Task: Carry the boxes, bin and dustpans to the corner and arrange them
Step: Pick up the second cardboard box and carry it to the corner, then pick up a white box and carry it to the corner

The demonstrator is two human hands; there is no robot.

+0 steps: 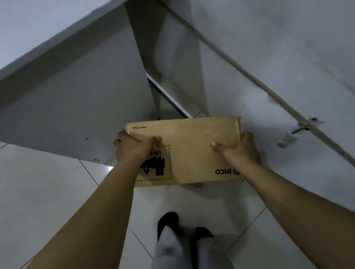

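We hold a brown cardboard box [187,151] out in front of us, at about twelve o'clock from our feet, level and above the tiled floor [33,198]. Our left hand [133,150] grips the box at its nine o'clock edge, thumb lying across the top face and fingers wrapped round the side. Our right hand [239,151] grips the three o'clock edge the same way, thumb on top and fingers curled over the side. Whether the box rests on anything beneath it we cannot tell; a bit of brown shows just under its near edge.

The top face bears a hazard label [157,166] with a red hatched border near the left hand, partly covered by that wrist, and the printed word PICO near the right wrist, upside down to us.

Beyond the box, at eleven o'clock, stands a grey counter [50,67] with a side panel reaching the floor. At one to three o'clock is a grey wall [293,28], with a pale conduit [242,69] running along it and a small metal bracket [300,129] just beside the box's right end. Our grey trousers [188,257] and dark shoes [168,220] show at six o'clock.
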